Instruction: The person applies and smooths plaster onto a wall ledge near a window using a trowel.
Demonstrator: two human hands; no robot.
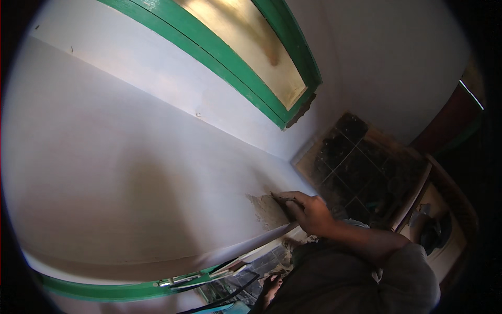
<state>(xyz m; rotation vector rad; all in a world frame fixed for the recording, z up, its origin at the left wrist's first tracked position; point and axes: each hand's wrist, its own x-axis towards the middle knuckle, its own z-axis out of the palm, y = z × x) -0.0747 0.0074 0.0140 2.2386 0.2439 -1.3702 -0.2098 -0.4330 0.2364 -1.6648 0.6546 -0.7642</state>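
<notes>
My right hand [312,213] is raised against the white wall [115,125], its fingers and thumb closed round a dark, flat piece [285,205]. I see that piece nearly edge-on, and its exact kind cannot be made out. Its edge meets the wall beside a rough, brownish patch [265,210] where the surface looks bare or freshly worked. Low in the view, my left hand [272,286] hangs beside my body, away from the wall patch. Shadow and its small size hide how its fingers are held.
A green-framed door or window [251,99] with a pale panel is set in the wall above. Dark floor tiles [355,167], stained and dusty, lie ahead. A wooden chair-like piece [449,193] with things on it stands right. Another green frame [104,290] runs along the lower left.
</notes>
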